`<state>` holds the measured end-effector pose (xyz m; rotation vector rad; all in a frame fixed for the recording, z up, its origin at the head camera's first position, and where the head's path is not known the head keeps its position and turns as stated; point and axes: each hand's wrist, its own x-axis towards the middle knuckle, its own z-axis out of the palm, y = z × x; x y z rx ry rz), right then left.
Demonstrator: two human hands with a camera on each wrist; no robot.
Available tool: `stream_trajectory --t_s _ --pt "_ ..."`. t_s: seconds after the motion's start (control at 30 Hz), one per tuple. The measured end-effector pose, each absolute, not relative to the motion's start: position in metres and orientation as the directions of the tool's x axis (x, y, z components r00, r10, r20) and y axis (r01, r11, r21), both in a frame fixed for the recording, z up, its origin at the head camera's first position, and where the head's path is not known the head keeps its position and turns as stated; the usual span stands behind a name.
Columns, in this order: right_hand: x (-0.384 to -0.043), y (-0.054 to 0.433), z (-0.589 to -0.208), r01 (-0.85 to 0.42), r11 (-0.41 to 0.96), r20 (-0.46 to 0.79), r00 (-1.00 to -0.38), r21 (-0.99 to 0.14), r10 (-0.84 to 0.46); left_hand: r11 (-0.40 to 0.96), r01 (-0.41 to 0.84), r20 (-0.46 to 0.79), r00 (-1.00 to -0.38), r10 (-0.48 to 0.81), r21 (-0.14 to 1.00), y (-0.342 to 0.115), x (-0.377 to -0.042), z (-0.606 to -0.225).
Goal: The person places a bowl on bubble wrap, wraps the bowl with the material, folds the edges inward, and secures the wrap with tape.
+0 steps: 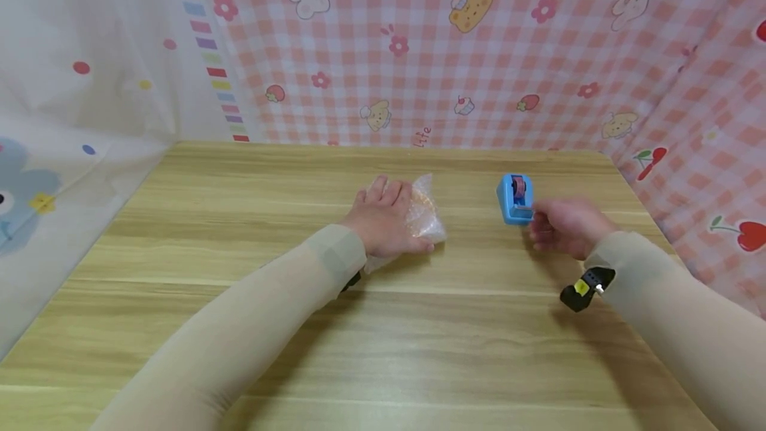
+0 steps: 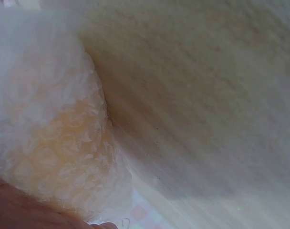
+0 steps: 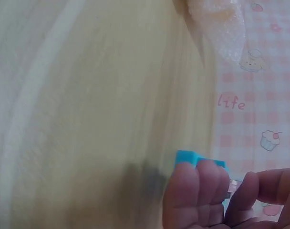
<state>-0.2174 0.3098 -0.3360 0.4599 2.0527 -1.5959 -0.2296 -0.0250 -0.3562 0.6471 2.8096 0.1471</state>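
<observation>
My left hand (image 1: 383,218) rests spread over a bubble-wrapped package (image 1: 426,215), its fingers extended and pressing it against the table. Something orange shows faintly through the bubble wrap (image 2: 64,143) in the left wrist view. To the right, a small blue tape dispenser (image 1: 507,208) stands with a pinkish roll of tape (image 1: 519,186) in it. My right hand (image 1: 568,221), slightly blurred, is at the dispenser's front end. Its thumb and forefinger pinch at the tape there, while the other fingers (image 3: 183,193) curl in. The pinched bit of tape is mostly hidden.
Both things lie on a wood-grain table (image 1: 455,351). A pink checked cloth (image 1: 359,52) hangs behind the table's back edge and another (image 1: 718,171) along the right. A white spotted cloth (image 1: 90,105) hangs at the left. A black wrist camera (image 1: 586,289) sits under the right sleeve.
</observation>
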Motion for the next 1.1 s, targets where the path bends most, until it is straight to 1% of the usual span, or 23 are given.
stream_trajectory --t_s 0.1,0.27,0.43,0.8,1.1 --pt "-0.217 0.309 -0.34 0.585 0.232 -0.613 -0.787 -0.777 -0.069 0.895 0.417 -0.225 -0.868 0.443 0.157 -0.025 -0.229 -0.356" --pt "-0.218 0.307 -0.344 0.619 0.269 -0.656 -0.752 -0.738 -0.071 0.896 0.414 -0.224 -0.869 0.441 0.16 -0.025 -0.231 -0.356" --pt "-0.22 0.308 -0.345 0.627 0.302 -0.673 -0.736 -0.718 -0.072 0.899 0.409 -0.228 -0.87 0.436 0.156 -0.025 -0.231 -0.357" --pt "-0.223 0.315 -0.353 0.648 0.31 -0.702 -0.705 -0.696 -0.103 0.898 0.41 -0.227 -0.87 0.438 0.162 -0.025 -0.23 -0.357" --pt "-0.222 0.315 -0.355 0.63 0.379 -0.71 -0.695 -0.677 -0.112 0.899 0.406 -0.227 -0.872 0.434 0.163 -0.025 -0.231 -0.358"
